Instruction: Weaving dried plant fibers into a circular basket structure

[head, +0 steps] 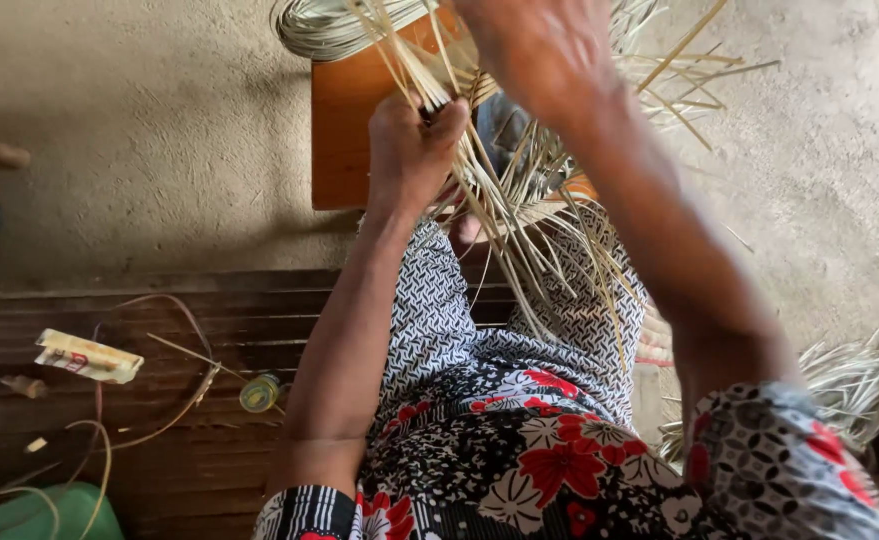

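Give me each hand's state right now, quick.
Left hand: closed, grip on a bundle of pale reed strips.
Right hand: blurred over the strips; grip cannot be told.

The right hand (544, 50) is motion-blurred, its fingertips cut off by the top edge; the coil (324, 25) of strips and green tub (39, 515) are cropped too

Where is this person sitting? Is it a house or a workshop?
Probably a simple home weaving spot. The hands, left and right, work pale reed strips over a wooden stool, by a bare earthen floor and plank bench.
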